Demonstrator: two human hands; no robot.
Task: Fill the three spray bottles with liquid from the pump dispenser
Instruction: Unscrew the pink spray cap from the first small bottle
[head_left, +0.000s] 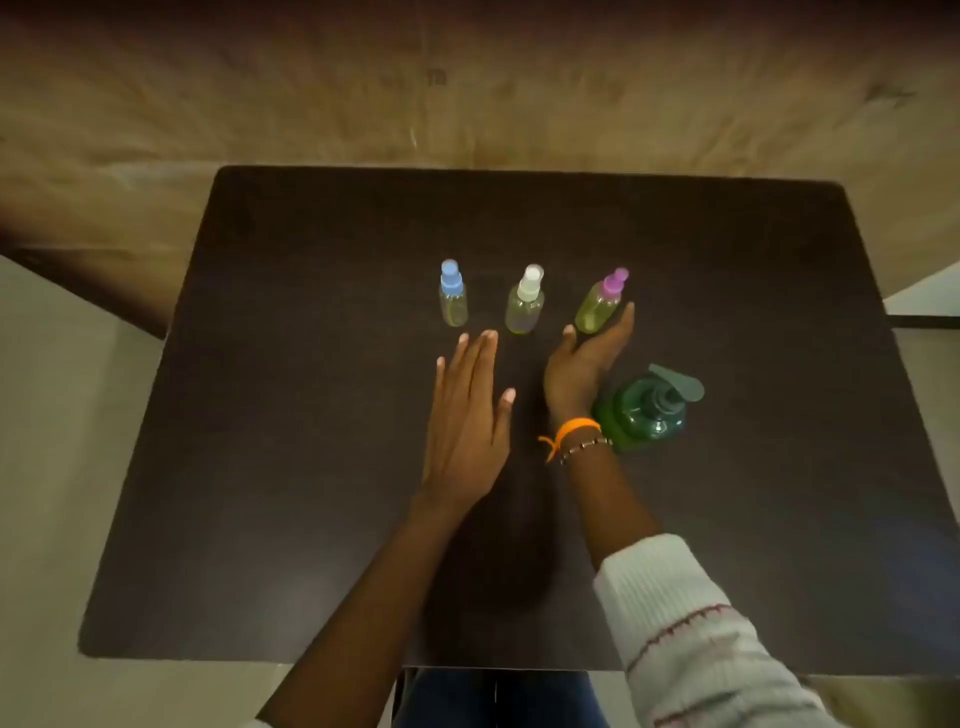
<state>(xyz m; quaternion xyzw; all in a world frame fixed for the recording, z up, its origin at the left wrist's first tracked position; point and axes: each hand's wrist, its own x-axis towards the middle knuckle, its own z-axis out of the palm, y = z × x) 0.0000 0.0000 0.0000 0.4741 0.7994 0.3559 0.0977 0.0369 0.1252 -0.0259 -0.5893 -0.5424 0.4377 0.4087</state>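
**Both hands loose at the row of three capped bottles**

Neither hand grips anything. Fingers of the left hand (467, 415) lie straight and close together, palm down over the dark table (260, 467), fingertips just short of the gap between the blue-capped spray bottle (453, 296) and the white-capped spray bottle (525, 304). At the purple-capped spray bottle (602, 304), the right hand (584, 364) is spread, thumb to the bottle's left and fingers along its right side; whether they touch it I cannot tell. All three bottles stand in a row mid-table with caps on and yellowish liquid inside. Just right of the right wrist, which wears an orange band (571, 431) and a beaded bracelet (584, 449), stands the green pump dispenser (647, 410). A white ribbed sleeve (691, 623) covers the right forearm.
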